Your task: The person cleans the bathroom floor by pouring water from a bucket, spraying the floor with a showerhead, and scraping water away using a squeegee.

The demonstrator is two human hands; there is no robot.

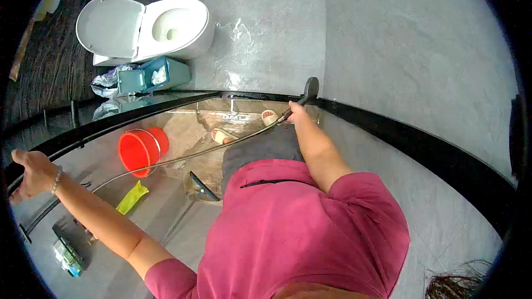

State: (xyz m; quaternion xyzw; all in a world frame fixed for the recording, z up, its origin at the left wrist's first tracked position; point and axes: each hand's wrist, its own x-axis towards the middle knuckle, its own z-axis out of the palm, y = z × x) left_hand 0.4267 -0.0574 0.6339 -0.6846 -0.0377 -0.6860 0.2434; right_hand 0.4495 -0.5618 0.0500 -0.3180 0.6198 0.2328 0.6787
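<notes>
My right hand (pixel 296 112) is closed around the handle of a dark shower head (pixel 311 87), beside the black door frame. From the handle a metal hose (pixel 194 155) curves down to the left. My left hand (pixel 36 177) reaches out to the far left, thumb and fingers spread, at the black rail; its fingertips are partly lost at the dark image edge. Below the hose a red bucket (pixel 138 151) stands on the wet floor. A squeegee (pixel 204 186) and a yellow-green item (pixel 132 197) are near it.
Beyond the black frame (pixel 410 138) are a white toilet (pixel 199 33) with its lid up and a teal bin (pixel 178 72). Light sandals (pixel 221 134) show on my feet. A small shelf with a green package (pixel 67 257) is at lower left.
</notes>
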